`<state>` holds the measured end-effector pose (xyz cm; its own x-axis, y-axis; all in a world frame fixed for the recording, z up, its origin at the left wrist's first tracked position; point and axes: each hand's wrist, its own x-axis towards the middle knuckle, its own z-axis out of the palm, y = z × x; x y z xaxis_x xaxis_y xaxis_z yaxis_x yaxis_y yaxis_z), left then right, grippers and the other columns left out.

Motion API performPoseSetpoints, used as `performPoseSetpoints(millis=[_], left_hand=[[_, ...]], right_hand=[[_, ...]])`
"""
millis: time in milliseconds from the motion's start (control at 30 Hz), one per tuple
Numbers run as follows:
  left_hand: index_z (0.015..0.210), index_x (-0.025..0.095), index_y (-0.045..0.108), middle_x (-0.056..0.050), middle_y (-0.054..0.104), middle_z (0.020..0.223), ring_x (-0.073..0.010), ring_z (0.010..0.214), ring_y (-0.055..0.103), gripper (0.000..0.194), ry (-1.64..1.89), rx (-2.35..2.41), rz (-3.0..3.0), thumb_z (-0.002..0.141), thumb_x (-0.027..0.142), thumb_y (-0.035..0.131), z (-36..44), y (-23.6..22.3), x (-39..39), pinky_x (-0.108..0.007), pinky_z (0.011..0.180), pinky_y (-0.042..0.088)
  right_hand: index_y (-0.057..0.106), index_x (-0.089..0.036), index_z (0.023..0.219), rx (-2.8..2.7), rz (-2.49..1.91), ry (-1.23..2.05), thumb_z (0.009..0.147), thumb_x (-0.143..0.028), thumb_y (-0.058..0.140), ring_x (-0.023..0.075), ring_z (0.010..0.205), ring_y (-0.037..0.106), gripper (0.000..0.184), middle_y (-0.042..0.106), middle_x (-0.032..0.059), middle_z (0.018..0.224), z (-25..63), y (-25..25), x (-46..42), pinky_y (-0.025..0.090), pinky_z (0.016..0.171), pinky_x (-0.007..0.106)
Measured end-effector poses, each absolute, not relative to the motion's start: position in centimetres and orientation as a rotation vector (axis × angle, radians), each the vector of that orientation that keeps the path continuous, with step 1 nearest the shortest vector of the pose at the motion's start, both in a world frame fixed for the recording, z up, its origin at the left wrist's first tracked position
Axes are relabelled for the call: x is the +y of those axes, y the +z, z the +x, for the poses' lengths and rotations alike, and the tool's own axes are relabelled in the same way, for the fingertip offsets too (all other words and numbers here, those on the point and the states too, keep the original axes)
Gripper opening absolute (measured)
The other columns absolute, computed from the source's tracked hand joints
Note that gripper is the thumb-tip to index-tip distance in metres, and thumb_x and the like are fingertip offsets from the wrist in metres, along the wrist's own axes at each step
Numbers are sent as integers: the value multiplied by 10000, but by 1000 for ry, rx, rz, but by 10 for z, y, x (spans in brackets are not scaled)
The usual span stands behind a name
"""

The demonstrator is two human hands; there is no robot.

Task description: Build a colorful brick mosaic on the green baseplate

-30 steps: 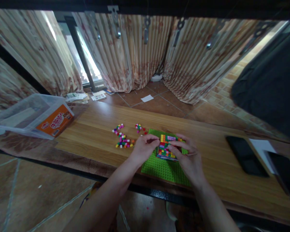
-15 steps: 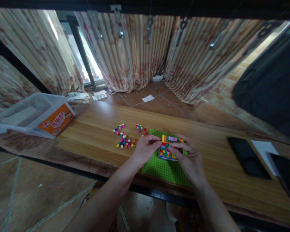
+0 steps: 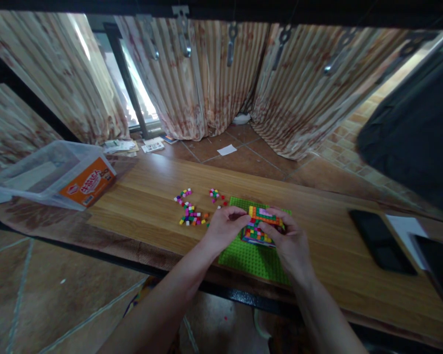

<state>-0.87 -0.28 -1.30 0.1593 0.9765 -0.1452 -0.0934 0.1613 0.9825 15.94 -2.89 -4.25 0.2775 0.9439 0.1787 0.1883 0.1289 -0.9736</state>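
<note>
Two grips: right hand [image 3: 292, 238] curled on partly covered brick block [image 3: 257, 234]; left hand [image 3: 223, 227] pinched, contents hidden.

Your left fingertips [image 3: 248, 218] blur into the brick block [image 3: 259, 235]; can't tell if they pinch a piece. Your right hand [image 3: 288, 238] hides the block's right side. Clear bin [image 3: 40, 177] cut off at left edge, dark phone [image 3: 437, 268] at right.

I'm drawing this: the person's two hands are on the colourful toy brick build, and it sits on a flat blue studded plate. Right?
Not blue: the head view shows the flat studded plate is green. Both hands are on the colourful toy brick build.
</note>
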Motion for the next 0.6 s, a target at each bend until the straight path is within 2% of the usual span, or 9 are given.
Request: performPoseSetpoints(millis=[200, 600], left_hand=[[771, 160, 698, -4, 676, 727, -129, 692, 586, 136, 1065, 1095, 1064, 711, 270, 750, -6, -16, -2, -253, 666, 448], [763, 159, 684, 25, 616, 656, -106, 620, 528, 160, 1080, 1114, 1010, 694, 287, 751, -3, -15, -4, -246, 627, 416]], right_hand=[[721, -245, 1089, -896, -1301, 1000, 625, -374, 884, 185, 778, 697, 508, 744, 27, 983, 146, -33, -30, 597, 711, 350], [730, -240, 1093, -882, -1288, 1015, 618, -374, 890, 186, 722, 700, 518, 762, 22, 930, 144, -33, -30, 602, 663, 339]])
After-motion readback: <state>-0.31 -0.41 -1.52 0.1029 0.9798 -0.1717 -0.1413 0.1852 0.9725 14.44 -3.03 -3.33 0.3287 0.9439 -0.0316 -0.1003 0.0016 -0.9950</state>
